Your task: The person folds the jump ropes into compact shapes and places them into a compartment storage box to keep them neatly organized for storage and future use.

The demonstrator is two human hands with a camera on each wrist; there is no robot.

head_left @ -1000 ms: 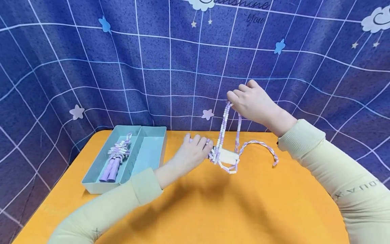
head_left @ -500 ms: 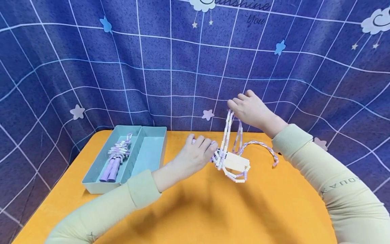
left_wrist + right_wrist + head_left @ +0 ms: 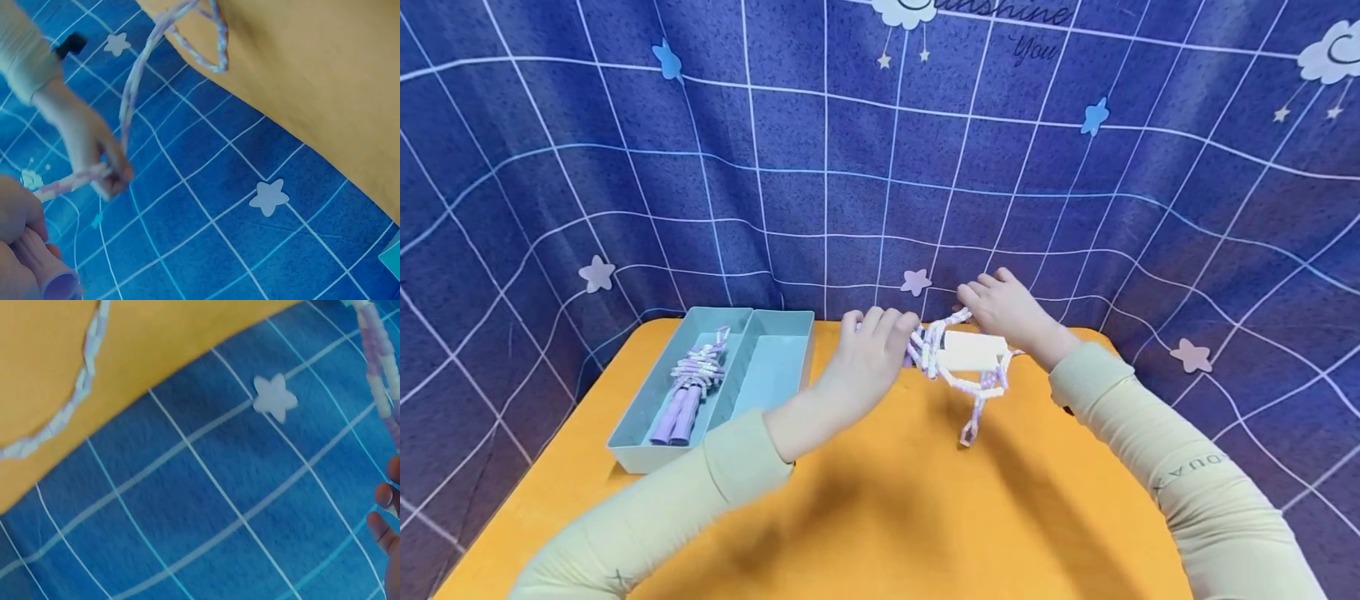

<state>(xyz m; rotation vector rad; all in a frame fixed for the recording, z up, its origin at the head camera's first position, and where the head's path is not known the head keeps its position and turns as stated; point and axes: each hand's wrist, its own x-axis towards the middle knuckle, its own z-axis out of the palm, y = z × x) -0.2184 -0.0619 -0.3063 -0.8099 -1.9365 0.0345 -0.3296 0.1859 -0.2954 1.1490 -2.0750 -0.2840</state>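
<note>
My left hand grips the purple handles of a beaded jump rope; one hollow handle end shows in the left wrist view. White and purple beaded cord is wrapped beside that hand, around a white rectangular tag-like piece. To its right, my right hand pinches a length of the cord between thumb and fingers. In the right wrist view its fingertips touch beaded strands at the right edge. A loose loop of cord hangs over the table.
A pale teal two-compartment tray stands on the left of the orange table. Its left compartment holds another beaded jump rope, bundled, with purple handles. Behind the table hangs a blue grid-patterned curtain.
My right hand has come down from high above the table to just beside the bundle, bringing the cord with it. The trailing cord end has left the table's right. My left hand keeps its grip.
</note>
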